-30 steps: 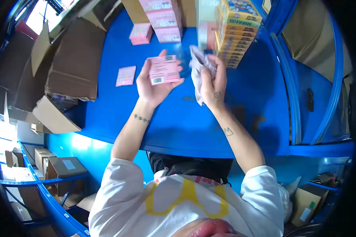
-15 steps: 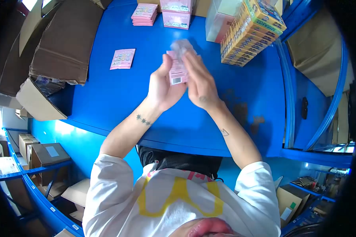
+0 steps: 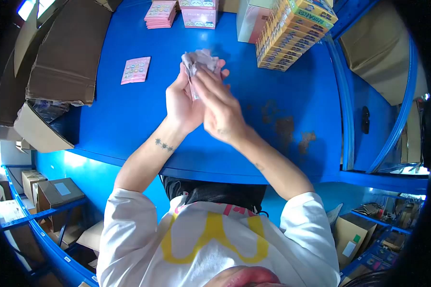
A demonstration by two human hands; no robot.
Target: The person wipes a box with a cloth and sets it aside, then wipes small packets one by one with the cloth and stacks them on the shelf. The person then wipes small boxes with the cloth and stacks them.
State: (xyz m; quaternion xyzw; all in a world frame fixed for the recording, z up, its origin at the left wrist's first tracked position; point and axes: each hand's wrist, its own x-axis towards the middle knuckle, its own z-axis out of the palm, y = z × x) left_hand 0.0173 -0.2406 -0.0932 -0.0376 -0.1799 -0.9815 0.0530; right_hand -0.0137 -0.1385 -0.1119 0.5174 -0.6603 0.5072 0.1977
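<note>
While the person's white T-shirt [image 3: 215, 239] with its yellow print fills the bottom of the frame, black trousers [image 3: 210, 191] show just above it, against the near edge of the blue table [image 3: 143, 115]. Above the table, near the centre of the frame, the left hand [image 3: 179, 107] is turned palm up, its fingers and thumb closed around a pink packet [image 3: 195, 93], which is mostly hidden. A crumpled greyish cloth [image 3: 201, 60] lies over the packet, and the right hand [image 3: 220, 112] rests on the cloth with its fingers stretched out side by side; blur and overlap hide whether its thumb pinches anything. Right of the hands, brown stains [image 3: 285, 128] mark the tabletop. An open cardboard box [image 3: 64, 62] stands along the left side, flaps spread, and just right of it a single pink packet [image 3: 135, 70] with small round pictures lies flat, well apart from the hands. Farther off, at upper right, rises a tall stack of yellow boxes [image 3: 292, 38], beside a pale box [image 3: 250, 21]. At the top, left of centre, a pile of pink packets [image 3: 161, 14] sits beside stacked pink boxes [image 3: 199, 14].
</note>
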